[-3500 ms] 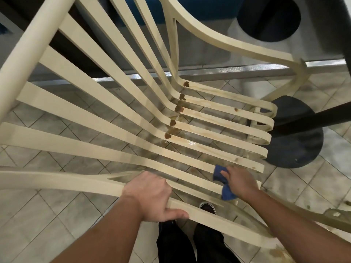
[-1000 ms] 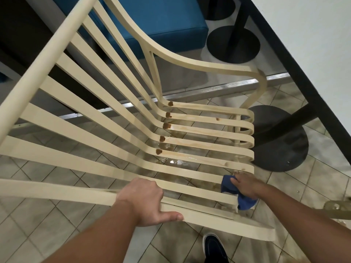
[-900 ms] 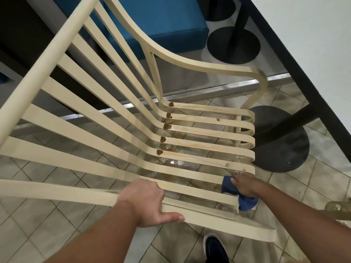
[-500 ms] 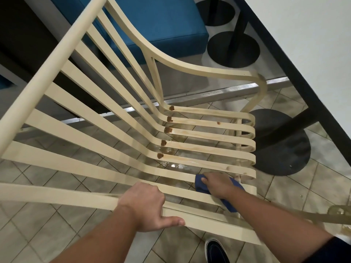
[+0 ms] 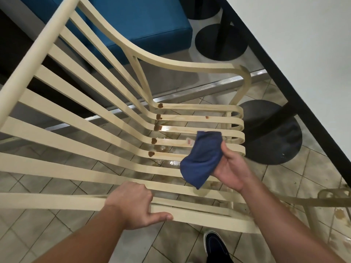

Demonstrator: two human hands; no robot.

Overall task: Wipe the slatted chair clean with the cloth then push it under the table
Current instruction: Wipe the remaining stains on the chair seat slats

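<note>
A cream slatted chair fills the view, seen from behind and above. Brown stains sit in the bends of its seat slats, and several slats look wet. My left hand grips the near armrest, thumb along its outer edge. My right hand is raised above the seat, palm turned up, holding a folded blue cloth clear of the slats. The white table with a black edge runs along the right.
The table's black round base and post stand just beyond the chair's front. A blue cushioned seat and another round base lie further back. The tiled floor under the seat has wet patches. My dark shoe is below the armrest.
My right hand has lifted the cloth off the near seat slat and turned palm up with it. My left hand has stayed on the armrest.
</note>
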